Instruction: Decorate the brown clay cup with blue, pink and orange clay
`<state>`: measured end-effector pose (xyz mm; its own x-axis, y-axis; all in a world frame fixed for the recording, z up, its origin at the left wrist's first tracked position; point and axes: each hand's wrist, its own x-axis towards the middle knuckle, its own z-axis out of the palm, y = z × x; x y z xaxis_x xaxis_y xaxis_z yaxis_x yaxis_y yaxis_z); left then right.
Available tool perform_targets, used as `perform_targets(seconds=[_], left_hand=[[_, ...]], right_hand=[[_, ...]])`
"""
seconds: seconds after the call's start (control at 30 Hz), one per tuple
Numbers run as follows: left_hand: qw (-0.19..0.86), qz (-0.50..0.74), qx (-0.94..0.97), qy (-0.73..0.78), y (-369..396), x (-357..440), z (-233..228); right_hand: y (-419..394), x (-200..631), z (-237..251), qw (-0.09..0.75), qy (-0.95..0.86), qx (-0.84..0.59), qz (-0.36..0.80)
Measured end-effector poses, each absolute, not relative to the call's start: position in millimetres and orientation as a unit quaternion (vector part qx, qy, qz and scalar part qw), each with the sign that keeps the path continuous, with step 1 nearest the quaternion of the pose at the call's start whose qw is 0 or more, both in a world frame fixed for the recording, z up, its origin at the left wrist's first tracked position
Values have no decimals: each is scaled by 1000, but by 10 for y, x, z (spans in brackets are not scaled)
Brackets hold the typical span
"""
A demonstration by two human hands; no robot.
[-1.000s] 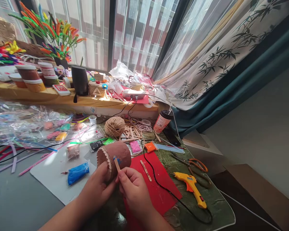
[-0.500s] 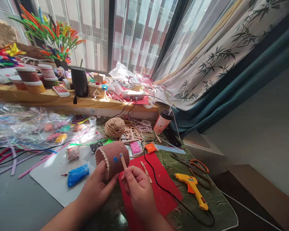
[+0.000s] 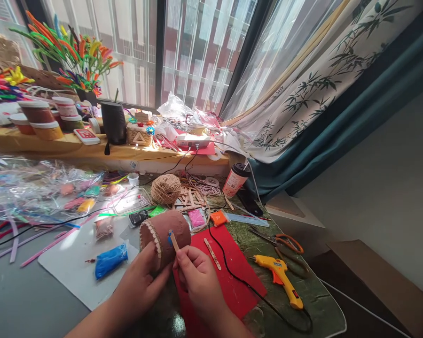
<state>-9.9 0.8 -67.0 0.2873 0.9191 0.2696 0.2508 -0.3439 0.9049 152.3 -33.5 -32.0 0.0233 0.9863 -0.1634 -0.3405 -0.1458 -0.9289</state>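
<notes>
My left hand grips a brown clay-covered cup lying on its side, thumb inside the mouth and fingers beneath. Small whitish pieces line its rim. My right hand is closed on a wooden craft stick, whose tip touches a blue patch on the cup's side. Left of the cup, a packet of blue clay lies on a white board. Under my right hand is a red sheet with a second craft stick on it.
At the right lie a yellow glue gun, its black cord crossing the red sheet, and orange-handled pliers. Behind the cup are a twine ball, pink and orange clay packets, and a paper drink cup.
The craft stick's tip has moved left along the clay cup, from a small blue spot onto the larger blue patch. My left hand still holds the cup, which has turned slightly.
</notes>
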Motion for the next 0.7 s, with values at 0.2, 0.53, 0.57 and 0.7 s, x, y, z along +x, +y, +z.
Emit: perform_targets(seconds=[0.2,0.53,0.57,0.7], left_hand=[[381,418,725,394,-1,-95,-605],[395,411,720,395,-28,-122,-603],[391,410,723,396,-22,-119,-595],[402,421,717,384,-21,-100,-564]], right_hand=[[-402,1519,-325,586,-326,-437,599],[-364,1615,-341,548,-339,-453,617],[-366,1622,-350,548,-330,-437,633],[-403,1616,-374,588,-286,-371,660]])
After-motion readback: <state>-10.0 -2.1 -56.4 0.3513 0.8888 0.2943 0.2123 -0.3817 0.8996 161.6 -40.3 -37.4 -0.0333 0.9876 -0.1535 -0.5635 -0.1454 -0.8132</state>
